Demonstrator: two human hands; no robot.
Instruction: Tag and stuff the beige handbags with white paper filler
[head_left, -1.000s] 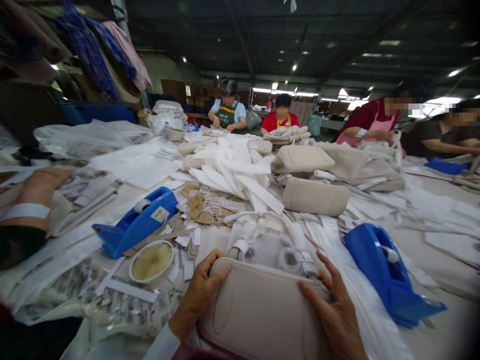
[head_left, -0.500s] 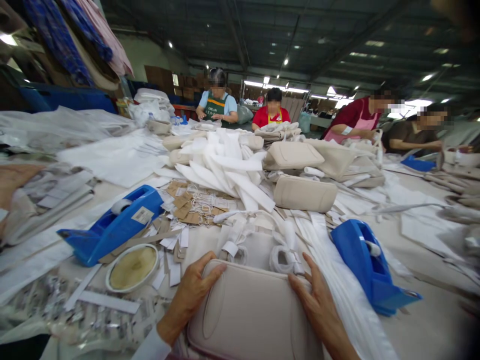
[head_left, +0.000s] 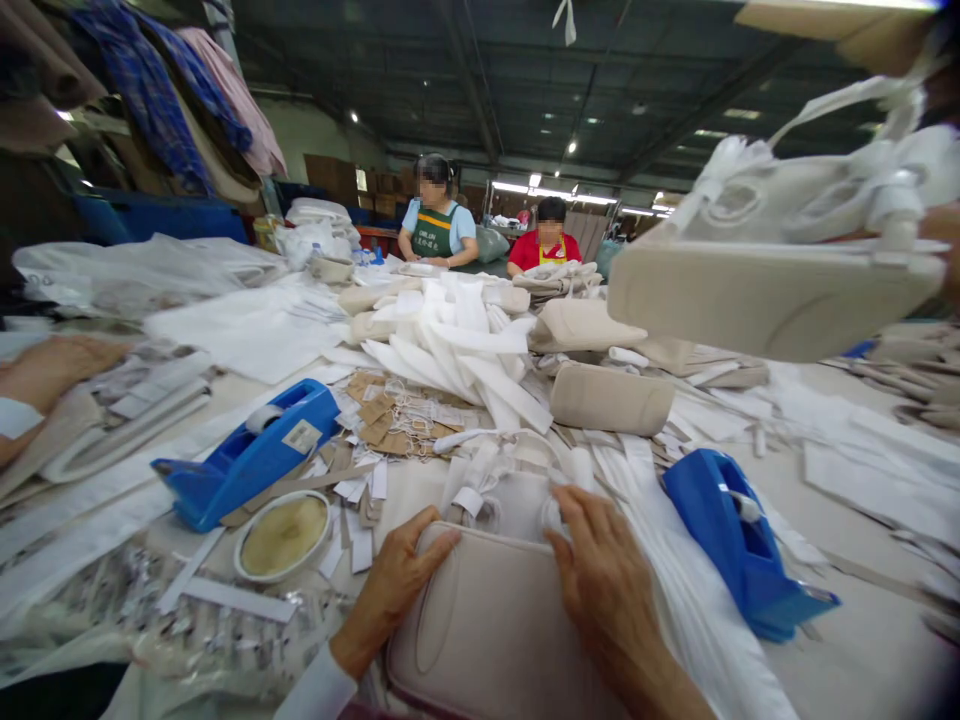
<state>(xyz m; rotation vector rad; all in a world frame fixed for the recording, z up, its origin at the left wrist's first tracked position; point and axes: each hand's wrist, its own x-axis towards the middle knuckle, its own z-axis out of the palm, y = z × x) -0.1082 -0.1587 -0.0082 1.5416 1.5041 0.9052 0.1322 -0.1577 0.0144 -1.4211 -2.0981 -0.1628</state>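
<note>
Left hand: the person's left hand (head_left: 394, 590) spreads its fingers over the near side of a beige leather handbag (head_left: 487, 640).
Right hand: the person's right hand (head_left: 607, 570) curls over the bag's top edge, beside white-wrapped straps (head_left: 487, 490).
Nearby: a blue plastic tape dispenser (head_left: 247, 450) stands left, a second blue plastic tape dispenser (head_left: 731, 540) right; brown kraft hang tags (head_left: 379, 410) lie beyond.
Above right: a second beige handbag (head_left: 772, 290) is raised near the camera, a co-worker's hand (head_left: 946, 240) at its end.
Across the table: a co-worker in a green apron (head_left: 433, 230) sits beside a co-worker in a red shirt (head_left: 546, 250).
</note>
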